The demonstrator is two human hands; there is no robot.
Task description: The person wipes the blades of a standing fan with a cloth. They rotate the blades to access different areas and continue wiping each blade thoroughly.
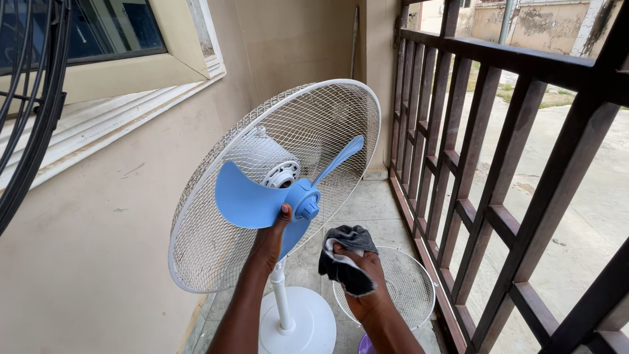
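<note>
Only dark cloth [347, 259], blue fan blade [252, 200]

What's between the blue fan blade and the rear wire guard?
In the head view, the white motor housing with its round collar sits between the blue fan blade and the rear wire guard. The left hand grips the blade.

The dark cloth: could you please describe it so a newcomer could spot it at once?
Start at the white standing fan on the balcony. Just right of its pole, the right hand clutches the dark cloth, the only crumpled, soft, dark grey thing among hard white and blue parts.
</note>
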